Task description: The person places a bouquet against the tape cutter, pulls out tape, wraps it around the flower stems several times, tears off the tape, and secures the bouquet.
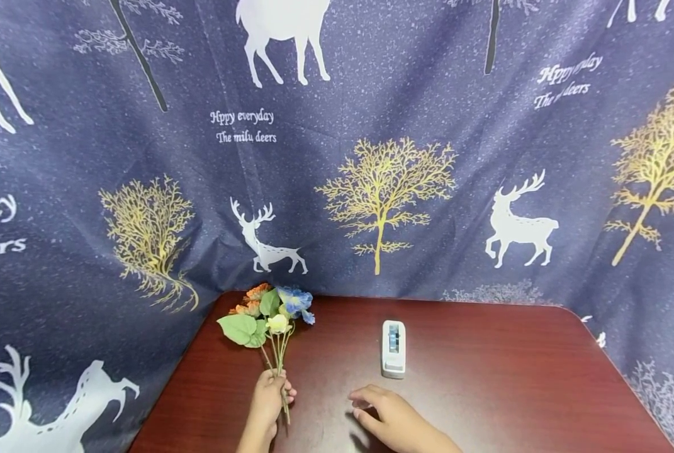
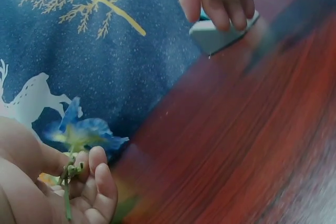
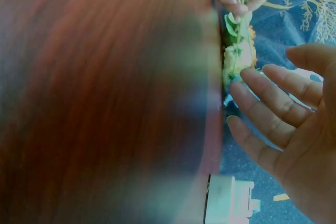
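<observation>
My left hand [image 1: 269, 396] grips the stems [image 1: 280, 358] of a small bunch of flowers, held over the left side of the table. The bunch has a blue flower [image 1: 294, 301], a pale yellow flower [image 1: 278, 324], orange flowers [image 1: 257, 292] and broad green leaves [image 1: 239, 329]. My right hand [image 1: 396, 418] hovers above the table with relaxed fingers and holds nothing. Just beyond it stands a white tape dispenser [image 1: 394, 365] with a bluish roll inside. In the right wrist view the right fingers [image 3: 273, 100] are spread apart, and the dispenser [image 3: 220, 200] shows at the bottom.
A reddish-brown wooden table [image 1: 484, 365] with rounded far corners lies under both hands. Behind it hangs a dark blue cloth [image 1: 325, 189] printed with white deer and golden trees, which meets the table's far edge and drapes down past its left and right sides.
</observation>
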`<move>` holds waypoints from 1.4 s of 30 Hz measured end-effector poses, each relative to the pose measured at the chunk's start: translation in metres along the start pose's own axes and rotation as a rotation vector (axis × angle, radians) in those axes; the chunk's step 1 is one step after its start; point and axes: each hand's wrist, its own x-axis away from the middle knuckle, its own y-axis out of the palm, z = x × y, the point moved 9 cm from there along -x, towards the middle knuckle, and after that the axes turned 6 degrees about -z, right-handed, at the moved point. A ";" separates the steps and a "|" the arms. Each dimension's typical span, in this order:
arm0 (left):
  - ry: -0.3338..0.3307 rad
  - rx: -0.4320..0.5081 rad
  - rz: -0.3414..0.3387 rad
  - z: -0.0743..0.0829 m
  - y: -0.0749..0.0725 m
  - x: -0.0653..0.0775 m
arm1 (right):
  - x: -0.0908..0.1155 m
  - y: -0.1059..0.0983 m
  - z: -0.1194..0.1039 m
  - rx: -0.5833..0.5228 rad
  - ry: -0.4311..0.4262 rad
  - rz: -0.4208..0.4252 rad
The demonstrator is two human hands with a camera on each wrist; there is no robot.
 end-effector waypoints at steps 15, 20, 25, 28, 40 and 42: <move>-0.024 0.299 -0.158 0.001 0.036 0.009 | -0.009 0.008 -0.016 -0.025 -0.059 -0.009; -0.024 0.336 -0.172 0.002 0.048 0.014 | -0.013 0.015 -0.015 -0.112 -0.036 -0.013; 0.028 0.341 -0.173 0.011 0.060 0.014 | -0.018 0.020 -0.007 -0.269 0.079 -0.034; 0.052 0.349 -0.180 0.015 0.069 0.014 | -0.021 0.022 -0.003 -0.401 0.125 -0.055; 0.141 0.381 -0.214 0.031 0.098 0.019 | -0.026 0.026 0.002 -0.967 0.184 -0.083; 0.146 0.377 -0.223 0.034 0.103 0.020 | -0.026 0.026 0.006 -0.989 0.213 -0.070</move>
